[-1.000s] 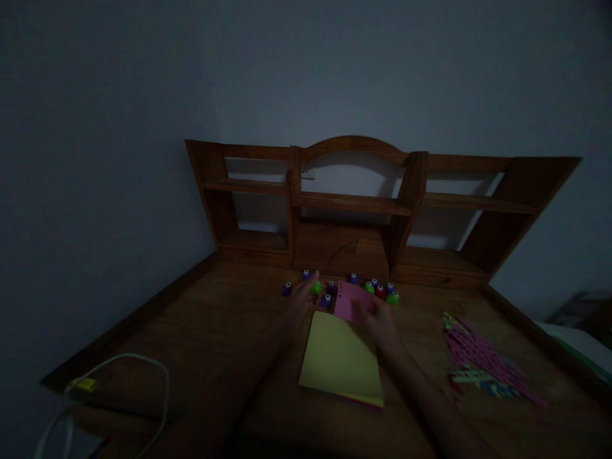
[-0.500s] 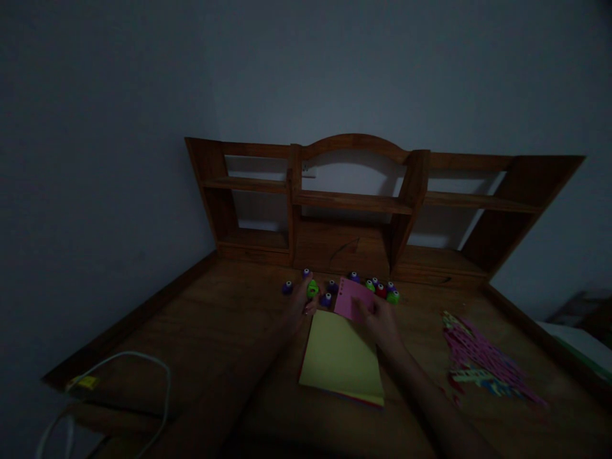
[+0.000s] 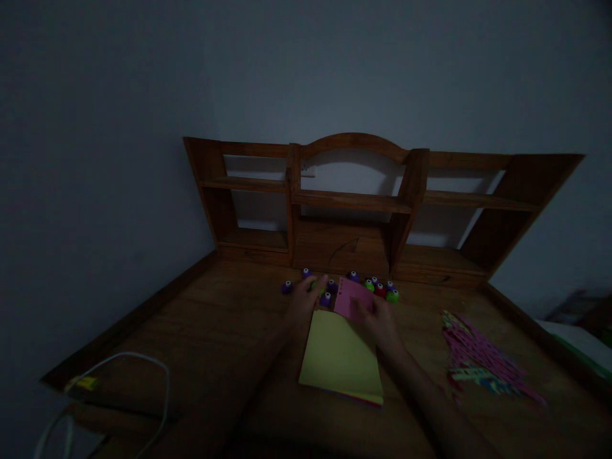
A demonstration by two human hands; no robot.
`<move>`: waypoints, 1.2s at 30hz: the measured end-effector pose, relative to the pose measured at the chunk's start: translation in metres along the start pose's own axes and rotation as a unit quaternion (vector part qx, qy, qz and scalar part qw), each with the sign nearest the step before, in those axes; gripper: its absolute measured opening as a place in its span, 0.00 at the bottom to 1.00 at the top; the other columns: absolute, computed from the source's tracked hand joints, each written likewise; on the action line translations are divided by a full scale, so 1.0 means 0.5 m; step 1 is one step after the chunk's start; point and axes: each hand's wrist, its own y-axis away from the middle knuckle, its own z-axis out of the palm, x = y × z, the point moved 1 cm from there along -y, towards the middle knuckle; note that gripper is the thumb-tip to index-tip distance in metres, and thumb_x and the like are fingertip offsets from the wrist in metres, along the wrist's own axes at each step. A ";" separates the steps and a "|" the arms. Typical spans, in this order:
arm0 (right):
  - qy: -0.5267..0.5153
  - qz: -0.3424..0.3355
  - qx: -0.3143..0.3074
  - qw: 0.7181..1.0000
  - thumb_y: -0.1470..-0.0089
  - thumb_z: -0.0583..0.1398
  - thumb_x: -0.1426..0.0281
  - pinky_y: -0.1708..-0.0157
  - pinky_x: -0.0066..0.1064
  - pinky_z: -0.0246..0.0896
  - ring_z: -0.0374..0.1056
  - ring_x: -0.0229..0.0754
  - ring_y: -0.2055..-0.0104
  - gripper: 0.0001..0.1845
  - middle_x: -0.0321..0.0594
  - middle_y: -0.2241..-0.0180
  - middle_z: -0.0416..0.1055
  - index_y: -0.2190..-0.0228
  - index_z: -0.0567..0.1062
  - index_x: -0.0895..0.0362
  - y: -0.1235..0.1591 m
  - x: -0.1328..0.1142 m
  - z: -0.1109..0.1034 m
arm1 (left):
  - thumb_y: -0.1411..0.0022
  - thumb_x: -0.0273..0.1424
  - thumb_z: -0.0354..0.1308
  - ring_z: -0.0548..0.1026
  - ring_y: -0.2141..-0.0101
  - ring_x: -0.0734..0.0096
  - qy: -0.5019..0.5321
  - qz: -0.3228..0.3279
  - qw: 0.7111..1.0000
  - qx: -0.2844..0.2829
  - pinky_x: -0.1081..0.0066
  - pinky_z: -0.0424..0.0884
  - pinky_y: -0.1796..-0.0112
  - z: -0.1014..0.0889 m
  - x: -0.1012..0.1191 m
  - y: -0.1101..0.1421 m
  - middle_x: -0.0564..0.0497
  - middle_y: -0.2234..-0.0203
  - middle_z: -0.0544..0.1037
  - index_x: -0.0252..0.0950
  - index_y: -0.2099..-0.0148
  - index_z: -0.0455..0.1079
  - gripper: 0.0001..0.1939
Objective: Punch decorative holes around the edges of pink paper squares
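Observation:
My left hand (image 3: 303,301) is closed around a small green craft punch (image 3: 315,286), mostly hidden by the fingers. A pink sheet of paper (image 3: 348,295) is pinched in my right hand (image 3: 381,320), thumb on top. Small holes run along the sheet's upper left edge. The left hand is to the left of the sheet, apart from it. Under the pink sheet's lower end lies a stack of coloured paper with a yellow sheet (image 3: 340,360) on top. A purple punch (image 3: 326,299) sits between the left hand and the pink sheet.
Several more punches, including a red one (image 3: 380,289) and a green one (image 3: 393,296), stand near the wooden shelf unit (image 3: 351,201). A pile of pink and coloured paper strips (image 3: 482,357) lies at the right. A white cable (image 3: 166,382) loops at the front left.
My left hand has turned, so its fingers now cover most of the green punch, and it has shifted slightly right. The right hand and pink sheet are nearly unmoved.

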 end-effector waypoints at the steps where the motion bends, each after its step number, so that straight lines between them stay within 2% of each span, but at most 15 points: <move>1: 0.004 -0.001 0.002 1.000 0.46 0.55 0.52 0.79 0.29 0.51 0.62 0.40 0.78 0.25 0.42 0.76 0.73 0.67 0.77 0.62 0.001 -0.001 -0.001 | 0.46 0.49 0.59 0.64 0.81 0.78 -0.016 0.020 1.000 -0.003 0.76 0.56 0.79 0.002 0.000 0.000 0.57 0.82 0.67 0.35 0.67 0.69 0.21; 3: 0.016 -0.001 0.003 1.000 0.47 0.55 0.52 0.79 0.29 0.51 0.62 0.40 0.78 0.25 0.42 0.77 0.72 0.68 0.77 0.62 0.001 -0.002 -0.002 | 0.46 0.49 0.59 0.65 0.81 0.78 -0.040 0.041 0.998 -0.016 0.76 0.58 0.79 0.005 -0.003 0.000 0.56 0.81 0.69 0.34 0.65 0.70 0.21; 7: 0.037 -0.002 0.011 0.999 0.47 0.55 0.51 0.78 0.29 0.51 0.62 0.40 0.78 0.26 0.42 0.78 0.72 0.69 0.77 0.62 -0.001 0.001 -0.001 | 0.47 0.48 0.61 0.69 0.79 0.76 -0.005 -0.002 0.998 -0.062 0.75 0.63 0.76 0.005 -0.011 -0.002 0.52 0.75 0.74 0.33 0.62 0.71 0.22; 11: 0.033 0.000 0.013 0.999 0.47 0.55 0.51 0.78 0.29 0.51 0.62 0.40 0.78 0.26 0.43 0.77 0.72 0.69 0.77 0.62 -0.002 0.004 -0.001 | 0.48 0.44 0.64 0.74 0.73 0.71 0.118 -0.070 0.985 -0.108 0.72 0.68 0.71 0.005 -0.014 0.000 0.46 0.68 0.76 0.32 0.60 0.70 0.21; 14: 0.050 -0.010 0.016 0.999 0.47 0.55 0.52 0.78 0.29 0.50 0.61 0.40 0.78 0.25 0.42 0.78 0.72 0.71 0.77 0.62 -0.002 0.005 -0.002 | 0.47 0.41 0.65 0.75 0.68 0.69 0.218 -0.099 0.966 -0.101 0.70 0.70 0.65 0.002 -0.015 -0.002 0.43 0.63 0.77 0.33 0.59 0.69 0.19; 16: 0.056 -0.016 0.017 0.998 0.47 0.54 0.52 0.79 0.29 0.49 0.61 0.40 0.79 0.25 0.42 0.78 0.71 0.72 0.76 0.61 -0.002 0.004 -0.002 | 0.45 0.44 0.63 0.76 0.68 0.68 0.237 -0.127 0.958 -0.099 0.69 0.71 0.64 -0.001 -0.017 -0.006 0.42 0.63 0.77 0.34 0.59 0.69 0.19; 19: 0.055 -0.016 0.019 0.998 0.46 0.54 0.52 0.79 0.28 0.48 0.60 0.39 0.79 0.24 0.41 0.79 0.71 0.72 0.76 0.61 -0.001 0.003 -0.002 | 0.43 0.50 0.57 0.76 0.71 0.67 0.235 -0.177 0.950 -0.102 0.68 0.71 0.67 -0.002 -0.019 -0.013 0.42 0.68 0.77 0.33 0.62 0.70 0.22; 24: 0.041 -0.020 0.019 0.999 0.47 0.55 0.53 0.78 0.28 0.51 0.63 0.41 0.78 0.23 0.41 0.78 0.72 0.69 0.77 0.61 0.002 -0.005 -0.003 | 0.39 0.49 0.52 0.75 0.75 0.68 0.253 -0.208 0.939 -0.100 0.71 0.70 0.72 0.000 -0.016 -0.015 0.44 0.73 0.77 0.32 0.64 0.70 0.23; 28: -0.025 0.008 0.026 0.999 0.49 0.57 0.53 0.77 0.30 0.56 0.66 0.44 0.75 0.23 0.44 0.76 0.74 0.70 0.77 0.62 0.003 -0.011 -0.008 | 0.39 0.51 0.50 0.74 0.78 0.69 0.224 -0.195 0.951 -0.092 0.71 0.69 0.74 0.001 -0.012 -0.013 0.45 0.76 0.77 0.32 0.66 0.69 0.24; 31: -0.113 0.038 0.018 0.993 0.51 0.59 0.54 0.73 0.32 0.62 0.69 0.47 0.70 0.22 0.46 0.71 0.76 0.67 0.77 0.62 0.006 -0.016 -0.012 | 0.40 0.52 0.50 0.73 0.80 0.71 0.183 -0.172 0.964 -0.089 0.72 0.68 0.75 -0.002 -0.016 -0.015 0.46 0.77 0.76 0.32 0.67 0.68 0.25; 33: -0.216 0.072 -0.008 0.974 0.52 0.61 0.55 0.70 0.35 0.65 0.71 0.49 0.67 0.22 0.47 0.66 0.77 0.62 0.76 0.61 0.010 -0.021 -0.012 | 0.42 0.54 0.51 0.72 0.81 0.72 0.153 -0.158 0.971 -0.096 0.73 0.67 0.76 -0.003 -0.024 -0.018 0.47 0.79 0.76 0.33 0.68 0.67 0.26; 36: -0.368 0.135 -0.050 0.919 0.53 0.62 0.59 0.67 0.37 0.67 0.73 0.49 0.65 0.21 0.46 0.63 0.77 0.59 0.74 0.59 0.012 -0.031 -0.008 | 0.43 0.57 0.49 0.69 0.86 0.72 0.096 -0.160 0.976 -0.112 0.74 0.63 0.81 -0.001 -0.041 -0.023 0.49 0.85 0.73 0.35 0.72 0.65 0.28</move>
